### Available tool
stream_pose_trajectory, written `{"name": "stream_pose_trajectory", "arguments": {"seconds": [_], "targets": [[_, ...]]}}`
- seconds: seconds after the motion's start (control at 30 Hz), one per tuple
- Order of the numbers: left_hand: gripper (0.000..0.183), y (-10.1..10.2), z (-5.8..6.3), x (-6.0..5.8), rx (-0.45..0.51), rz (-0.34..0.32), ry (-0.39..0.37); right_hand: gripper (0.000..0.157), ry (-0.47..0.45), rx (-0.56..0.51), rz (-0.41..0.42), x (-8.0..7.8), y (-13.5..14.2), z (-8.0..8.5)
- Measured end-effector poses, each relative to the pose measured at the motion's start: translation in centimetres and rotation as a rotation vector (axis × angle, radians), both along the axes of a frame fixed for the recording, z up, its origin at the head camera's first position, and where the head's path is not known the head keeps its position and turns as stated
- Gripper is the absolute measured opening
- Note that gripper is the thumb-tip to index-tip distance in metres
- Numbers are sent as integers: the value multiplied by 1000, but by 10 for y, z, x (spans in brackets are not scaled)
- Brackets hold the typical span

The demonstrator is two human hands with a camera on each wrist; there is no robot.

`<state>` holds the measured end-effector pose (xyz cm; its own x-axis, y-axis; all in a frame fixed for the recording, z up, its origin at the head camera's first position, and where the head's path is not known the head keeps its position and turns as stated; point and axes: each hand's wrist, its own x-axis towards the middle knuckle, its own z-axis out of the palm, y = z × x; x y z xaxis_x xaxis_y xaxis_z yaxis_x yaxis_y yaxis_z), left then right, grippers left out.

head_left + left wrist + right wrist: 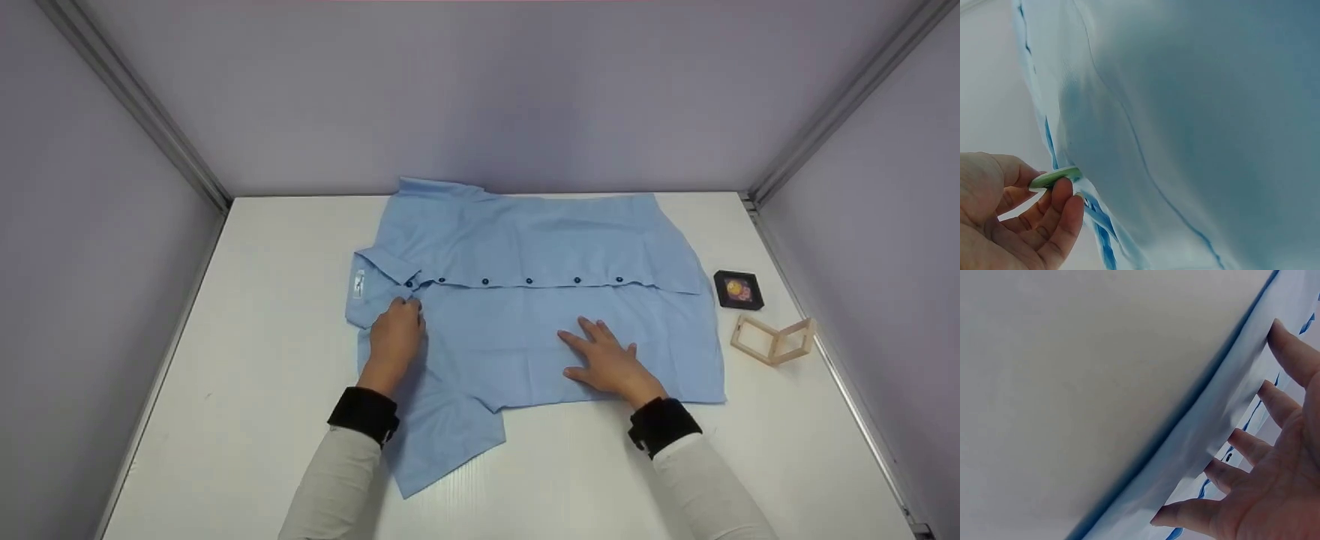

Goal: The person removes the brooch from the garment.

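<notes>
A light blue short-sleeved button shirt (480,330) lies spread on the white table, its collar (367,289) toward the left and dark buttons along its middle. Just below the collar, my left hand (396,337) is over the shirt. The left wrist view shows that hand pinching a thin, flat green piece (1053,178) with a rounded edge against the cloth; its kind is unclear, and the fingers hide part of it. With fingers spread, my right hand (604,364) rests on the lower front of the shirt; the right wrist view shows its fingertips (1235,433) touching the cloth.
A small black box (738,290) with a colourful picture on top sits right of the shirt hem. Near it stands a hinged light wooden frame (774,342). Grey panels (480,97) enclose the white table (247,360) at the back and sides.
</notes>
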<state>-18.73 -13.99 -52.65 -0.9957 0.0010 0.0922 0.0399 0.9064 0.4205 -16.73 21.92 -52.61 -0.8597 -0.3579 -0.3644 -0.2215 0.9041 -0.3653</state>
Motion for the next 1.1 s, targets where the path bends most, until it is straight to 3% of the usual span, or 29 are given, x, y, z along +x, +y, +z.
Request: {"name": "stream_pose_trajectory", "arguments": {"seconds": [0.2, 0.33, 0.43, 0.6, 0.7, 0.9, 1.1], "targets": [[20, -8, 2, -1, 83, 56, -7, 66, -3, -1, -1, 0, 0, 1], [18, -15, 0, -1, 207, 101, -33, 66, -6, -7, -4, 0, 0, 2], [19, -22, -4, -1, 348, 142, -72, 66, -10, -9, -6, 0, 0, 2], [23, -32, -12, -1, 686, 245, -221, 66, -12, -7, -9, 0, 0, 1], [27, -35, -14, 1, 820, 295, -286, 66, -9, -2, -12, 0, 0, 2], [34, -37, -20, 2, 862, 285, -298, 66, -11, -5, -17, 1, -1, 4], [39, -40, -26, 1, 929, 201, -327, 66, -1, -7, -15, 1, 0, 2]]}}
